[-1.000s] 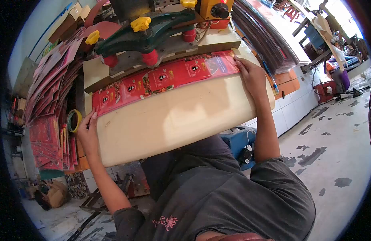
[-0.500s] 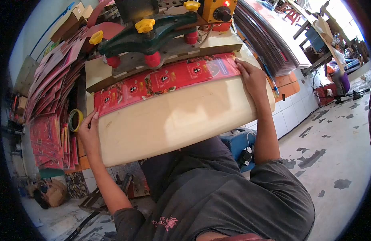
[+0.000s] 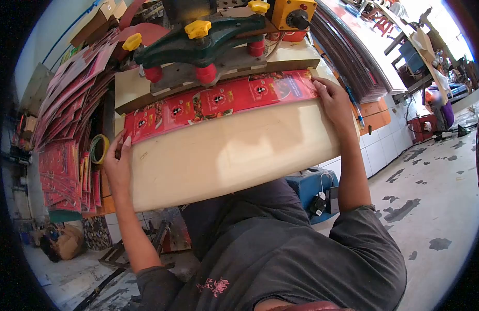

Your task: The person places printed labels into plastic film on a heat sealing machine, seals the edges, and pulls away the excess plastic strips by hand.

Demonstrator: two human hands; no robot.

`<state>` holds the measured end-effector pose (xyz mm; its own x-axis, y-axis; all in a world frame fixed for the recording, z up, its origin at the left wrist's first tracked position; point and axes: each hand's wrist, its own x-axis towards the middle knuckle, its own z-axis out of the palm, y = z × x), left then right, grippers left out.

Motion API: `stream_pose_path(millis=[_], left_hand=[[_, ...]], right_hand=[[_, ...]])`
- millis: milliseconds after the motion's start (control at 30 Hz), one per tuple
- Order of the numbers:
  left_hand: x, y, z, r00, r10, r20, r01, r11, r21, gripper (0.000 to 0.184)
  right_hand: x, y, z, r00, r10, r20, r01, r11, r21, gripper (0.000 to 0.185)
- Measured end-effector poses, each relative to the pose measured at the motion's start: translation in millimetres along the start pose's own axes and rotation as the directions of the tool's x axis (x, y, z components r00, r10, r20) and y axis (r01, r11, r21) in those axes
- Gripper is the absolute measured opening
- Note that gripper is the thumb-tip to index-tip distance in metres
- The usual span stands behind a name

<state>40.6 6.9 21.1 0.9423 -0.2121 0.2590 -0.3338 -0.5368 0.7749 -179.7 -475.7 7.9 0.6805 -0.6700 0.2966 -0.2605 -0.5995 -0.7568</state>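
Observation:
A long red printed plastic strip (image 3: 219, 101) lies along the back of a cream-coloured padded board (image 3: 229, 150), its far edge against the press. My left hand (image 3: 117, 158) pinches the strip's left end at the board's left edge. At the other end, my right hand (image 3: 333, 101) has thumb and fingers closed on the strip's right corner. Just behind the strip stands a green press frame (image 3: 198, 49) with yellow knobs and red feet, over a metal bar.
Stacks of red printed sheets (image 3: 60, 171) lean at the left, beside a yellow tape roll (image 3: 99, 149). Dark flat sheets (image 3: 353, 57) are piled at the right. A yellow control box (image 3: 294, 15) sits behind, and a blue container (image 3: 312, 192) stands below the board.
The view has shifted slightly, so the press and board appear a little further right. Both hands keep hold of the strip's ends. The red light on the control box, lit half a second ago, looks dimmer.

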Motion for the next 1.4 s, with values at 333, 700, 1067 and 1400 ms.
stream_pose_path(millis=[333, 700, 1067, 1400], left_hand=[[39.6, -11.2, -4.7, 0.975, -0.014, 0.224, -0.04, 0.971, 0.235, 0.047], [35.5, 9.5, 8.5, 0.991, -0.105, 0.086, 0.037, 0.82, 0.571, 0.048], [36.0, 12.5, 10.7, 0.988, -0.128, 0.087, 0.051, 0.801, 0.597, 0.047], [36.1, 12.2, 14.5, 0.993, -0.089, 0.075, 0.033, 0.838, 0.545, 0.046]], right_hand=[[30.3, 2.3, 2.5, 0.988, 0.008, 0.157, 0.014, 0.99, -0.139, 0.04], [27.7, -4.5, 11.0, 1.0, 0.012, 0.005, -0.008, 0.899, -0.437, 0.041], [26.7, -7.8, 11.5, 0.999, 0.047, 0.012, -0.038, 0.912, -0.408, 0.037], [28.4, -8.8, 11.2, 0.998, 0.061, 0.02, -0.047, 0.911, -0.411, 0.039]])
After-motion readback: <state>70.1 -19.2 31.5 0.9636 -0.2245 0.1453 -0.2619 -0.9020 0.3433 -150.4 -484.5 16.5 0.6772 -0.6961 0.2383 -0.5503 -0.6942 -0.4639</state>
